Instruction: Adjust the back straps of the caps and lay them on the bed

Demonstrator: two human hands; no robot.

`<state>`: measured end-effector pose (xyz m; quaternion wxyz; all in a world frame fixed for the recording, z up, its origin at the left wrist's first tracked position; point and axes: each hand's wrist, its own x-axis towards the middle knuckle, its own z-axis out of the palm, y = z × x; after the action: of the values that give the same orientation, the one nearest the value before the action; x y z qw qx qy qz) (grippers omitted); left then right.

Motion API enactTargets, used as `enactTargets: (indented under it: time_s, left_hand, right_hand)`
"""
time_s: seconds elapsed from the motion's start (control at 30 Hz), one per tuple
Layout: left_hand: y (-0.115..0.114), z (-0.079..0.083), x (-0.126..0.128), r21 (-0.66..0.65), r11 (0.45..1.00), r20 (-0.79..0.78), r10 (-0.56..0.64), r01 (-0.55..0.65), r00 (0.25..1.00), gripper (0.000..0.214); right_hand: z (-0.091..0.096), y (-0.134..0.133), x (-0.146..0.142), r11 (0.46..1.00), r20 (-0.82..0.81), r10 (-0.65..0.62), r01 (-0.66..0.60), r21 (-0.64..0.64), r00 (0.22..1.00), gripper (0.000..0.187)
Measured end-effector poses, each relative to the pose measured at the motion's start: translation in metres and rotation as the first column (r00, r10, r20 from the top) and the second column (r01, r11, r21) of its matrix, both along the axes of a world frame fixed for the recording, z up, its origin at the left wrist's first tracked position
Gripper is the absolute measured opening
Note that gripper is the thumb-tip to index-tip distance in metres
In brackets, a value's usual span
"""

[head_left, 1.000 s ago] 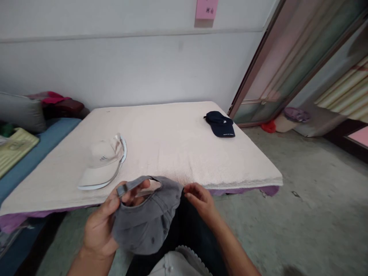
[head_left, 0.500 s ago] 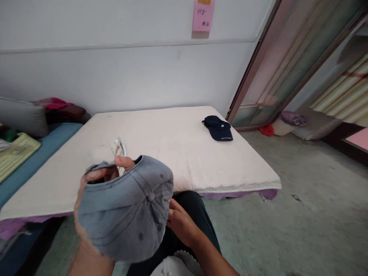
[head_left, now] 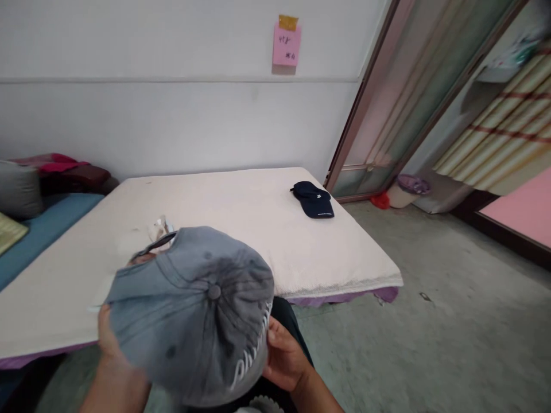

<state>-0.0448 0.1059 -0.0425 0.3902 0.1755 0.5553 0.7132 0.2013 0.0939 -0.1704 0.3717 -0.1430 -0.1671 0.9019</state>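
Got my grey cap [head_left: 189,310] up, right fingers [head_left: 280,335] curled on its brim, left hand [head_left: 112,348] gripping (mostly hidden); navy cap [head_left: 313,199] untouched beyond them.

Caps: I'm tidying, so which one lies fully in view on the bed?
The navy cap, near the right edge of the bed; the grey cap is in the left hand, partly hiding the pale cap.
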Motion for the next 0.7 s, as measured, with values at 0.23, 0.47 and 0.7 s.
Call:
enactTargets:
  time_s: [0.23, 0.47, 0.7]
  left_hand:
    - [0.034, -0.077, 0.010, -0.277, 0.916, -0.211, -0.354, 0.292, 0.911, 0.031]
    - [0.057, -0.151, 0.004, -0.355, 0.933, -0.617, -0.285, 0.064, 0.733, 0.027]
    - [0.059, -0.179, -0.002, -0.319, 0.948, -0.798, -0.275, 0.012, 0.536, 0.017]
  right_hand:
    - [0.016, 0.033, 0.049, 0.967, 0.093, -0.256, 0.256, 0.019, 0.962, 0.030]
    - [0.038, 0.097, 0.055, 0.936, 0.258, -0.338, 0.293, 0.196, 0.905, 0.019]
    - [0.098, 0.232, 0.050, 0.811, 0.121, -0.518, 0.441, 0.386, 0.847, 0.012]
